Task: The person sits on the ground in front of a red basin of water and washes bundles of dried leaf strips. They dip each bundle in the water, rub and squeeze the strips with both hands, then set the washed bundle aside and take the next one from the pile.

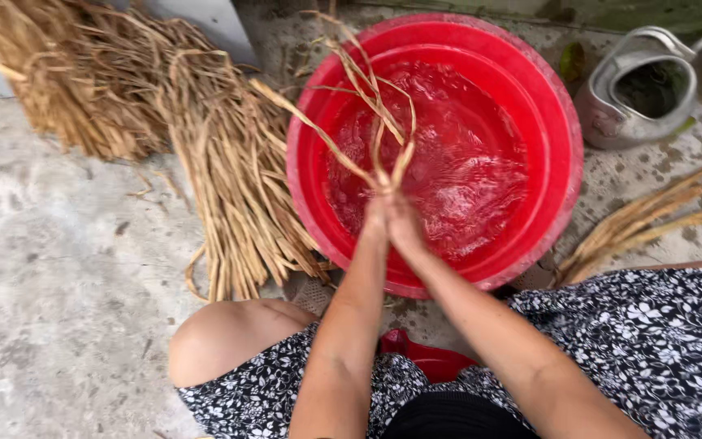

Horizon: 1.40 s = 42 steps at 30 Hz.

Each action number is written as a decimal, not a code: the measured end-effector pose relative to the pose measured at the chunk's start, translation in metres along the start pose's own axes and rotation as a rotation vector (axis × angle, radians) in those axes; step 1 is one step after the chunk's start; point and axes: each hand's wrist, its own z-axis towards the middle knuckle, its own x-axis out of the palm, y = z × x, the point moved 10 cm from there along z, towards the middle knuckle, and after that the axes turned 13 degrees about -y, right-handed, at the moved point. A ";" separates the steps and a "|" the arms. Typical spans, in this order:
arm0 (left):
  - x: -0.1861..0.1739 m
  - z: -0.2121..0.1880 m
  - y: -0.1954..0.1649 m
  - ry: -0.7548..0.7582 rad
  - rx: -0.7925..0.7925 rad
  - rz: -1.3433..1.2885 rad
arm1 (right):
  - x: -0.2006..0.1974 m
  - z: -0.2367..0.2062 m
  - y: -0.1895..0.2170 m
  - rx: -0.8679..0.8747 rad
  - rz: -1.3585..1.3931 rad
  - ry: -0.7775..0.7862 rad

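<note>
both hands (390, 218) are gripping a few wet straw strands (371, 106) over the red water basin (558, 114); big dry pile (205, 146) lying unsoaked.

Light: soft, even daylight over my work | Shadows: faint, under my knees | Glare: pale glints on the water (448, 162) | Blur: rippling surface smeared | Edges: slight wide-angle bending

One red basin (546, 106) of water, one metal kettle (639, 89), two hands: left hand (375, 213) and right hand (404, 223). Perhaps three heaps of dried stalks: a large pile (205, 138), a smaller bundle (652, 215), a few held strands (367, 97).
</note>
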 end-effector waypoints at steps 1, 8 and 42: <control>0.021 -0.008 0.009 0.106 -0.025 -0.009 | -0.008 0.014 0.010 0.015 0.240 0.034; 0.055 -0.023 0.004 0.199 0.046 -0.009 | -0.047 0.031 0.012 -0.020 -0.433 -0.150; 0.022 -0.001 0.019 0.270 -0.035 -0.309 | 0.009 -0.018 0.029 -0.100 -0.429 0.016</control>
